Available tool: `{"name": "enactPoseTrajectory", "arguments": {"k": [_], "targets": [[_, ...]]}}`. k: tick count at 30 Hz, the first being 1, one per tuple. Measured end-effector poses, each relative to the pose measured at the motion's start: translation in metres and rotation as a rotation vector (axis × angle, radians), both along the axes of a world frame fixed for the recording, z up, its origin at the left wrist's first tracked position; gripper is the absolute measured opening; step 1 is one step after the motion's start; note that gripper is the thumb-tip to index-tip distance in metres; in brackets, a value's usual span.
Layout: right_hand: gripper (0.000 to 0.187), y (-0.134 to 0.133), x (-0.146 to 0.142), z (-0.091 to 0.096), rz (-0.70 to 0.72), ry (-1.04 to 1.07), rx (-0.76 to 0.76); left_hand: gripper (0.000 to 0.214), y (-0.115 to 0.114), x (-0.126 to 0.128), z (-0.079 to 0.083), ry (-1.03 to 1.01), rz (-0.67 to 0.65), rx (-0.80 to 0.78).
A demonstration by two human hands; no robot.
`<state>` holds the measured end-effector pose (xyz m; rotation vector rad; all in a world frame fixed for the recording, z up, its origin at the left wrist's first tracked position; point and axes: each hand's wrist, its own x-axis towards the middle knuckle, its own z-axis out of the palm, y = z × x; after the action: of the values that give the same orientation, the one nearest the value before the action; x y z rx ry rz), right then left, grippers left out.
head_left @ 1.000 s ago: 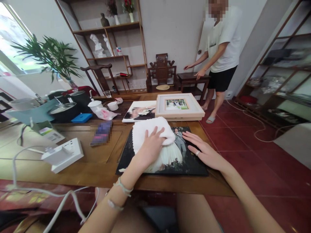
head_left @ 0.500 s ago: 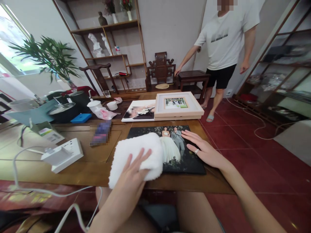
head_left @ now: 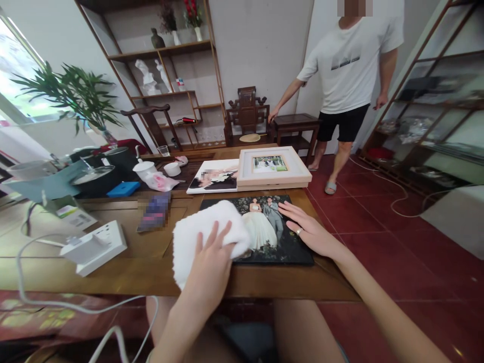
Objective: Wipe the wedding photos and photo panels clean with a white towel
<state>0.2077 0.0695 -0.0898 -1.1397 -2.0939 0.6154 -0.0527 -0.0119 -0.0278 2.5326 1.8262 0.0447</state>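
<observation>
A dark wedding photo panel lies flat on the wooden table, showing a couple in a white gown and grey suit. My left hand presses a folded, fluffy white cloth onto its left part, fingers spread over the top of the cloth. The cloth hides that side of the panel and hangs toward the table's front edge. My right hand, with a ring on one finger, rests flat and open on the panel's right side.
Behind the panel lie a framed photo and a white-edged print. To the left are a power strip, a blurred purple packet, a blue box and a white teapot. A person stands beyond the table.
The view has shifted slightly. The cloth under my left hand has slid a little over the panel's left part. My right hand stays on the right side.
</observation>
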Motion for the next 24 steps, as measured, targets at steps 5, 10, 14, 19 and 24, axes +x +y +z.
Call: {"name": "enactPoseTrajectory", "arguments": {"k": [5,10,14,19,24], "targets": [[0.042,0.002,0.001,-0.001,-0.01,0.031,-0.003,0.038,-0.001,0.03,0.015,-0.149,-0.313,-0.147],[0.043,0.001,0.001,0.0,0.004,0.036,0.007,0.035,0.048,0.019,0.019,-0.195,-0.366,-0.165],[0.042,0.001,0.0,0.0,0.005,0.04,0.0,0.038,0.079,0.018,0.016,-0.094,-0.236,-0.085],[0.044,0.001,0.0,0.0,0.003,0.051,-0.002,0.042,0.055,0.048,0.015,-0.003,-0.298,-0.071],[0.045,0.002,0.003,-0.002,0.048,0.068,0.013,0.031,-0.006,0.087,-0.001,0.039,-0.332,-0.054]]}}
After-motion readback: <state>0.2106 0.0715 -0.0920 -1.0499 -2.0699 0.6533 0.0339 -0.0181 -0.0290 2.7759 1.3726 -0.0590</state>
